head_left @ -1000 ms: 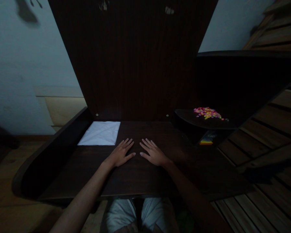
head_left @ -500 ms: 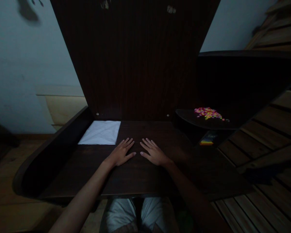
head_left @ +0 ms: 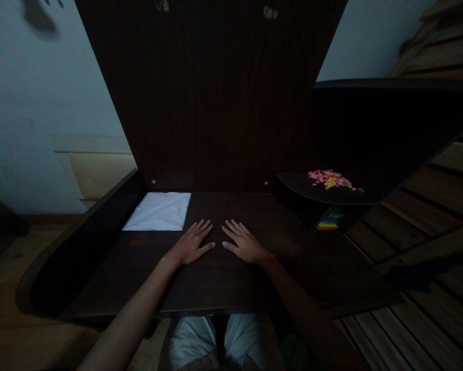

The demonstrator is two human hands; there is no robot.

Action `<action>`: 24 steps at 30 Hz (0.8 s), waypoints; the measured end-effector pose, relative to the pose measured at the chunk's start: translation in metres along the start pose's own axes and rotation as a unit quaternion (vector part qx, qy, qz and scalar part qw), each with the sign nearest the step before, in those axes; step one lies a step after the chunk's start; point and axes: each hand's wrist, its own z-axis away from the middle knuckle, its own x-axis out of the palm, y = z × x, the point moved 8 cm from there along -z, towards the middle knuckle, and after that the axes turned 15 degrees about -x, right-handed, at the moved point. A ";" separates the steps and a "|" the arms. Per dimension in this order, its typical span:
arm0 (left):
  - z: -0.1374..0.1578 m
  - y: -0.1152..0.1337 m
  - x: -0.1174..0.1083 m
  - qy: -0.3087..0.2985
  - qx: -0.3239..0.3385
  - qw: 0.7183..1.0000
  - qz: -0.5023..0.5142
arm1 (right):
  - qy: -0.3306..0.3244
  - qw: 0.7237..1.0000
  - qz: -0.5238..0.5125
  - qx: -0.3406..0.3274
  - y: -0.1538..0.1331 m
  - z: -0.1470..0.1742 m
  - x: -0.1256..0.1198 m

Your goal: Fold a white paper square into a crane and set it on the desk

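Observation:
My left hand [head_left: 192, 243] lies flat on the dark wooden desk [head_left: 223, 283], fingers spread and holding nothing. Beside it, a short gap to the right, my right hand [head_left: 243, 242] rests palm down in the same way, also with nothing in it. A square, white, creased sheet [head_left: 157, 211], perhaps folded paper or cloth, lies at the back left of the desk, just beyond my left hand and apart from it.
On a low corner shelf [head_left: 296, 181] at the right sits a pile of small colourful pieces [head_left: 330, 179]. Under that shelf is a yellow-and-blue stack [head_left: 327, 225]. A raised side panel [head_left: 76, 237] bounds the desk's left; a tall back panel [head_left: 216, 103] rises behind. Wooden slats [head_left: 409, 216] stand at the right.
Both hands stay where they were on the desk. The whole view has shifted very slightly; no object has been moved.

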 end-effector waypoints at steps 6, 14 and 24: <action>-0.001 0.001 0.000 -0.006 0.000 1.000 -0.007 | -0.002 1.000 0.006 0.002 0.002 0.001 0.002; -0.001 0.000 0.003 0.002 0.003 1.000 -0.015 | 0.007 1.000 0.011 0.005 0.000 0.001 0.000; -0.005 0.007 -0.015 0.001 0.048 0.998 -0.036 | 0.022 1.000 -0.002 0.006 -0.002 0.002 -0.004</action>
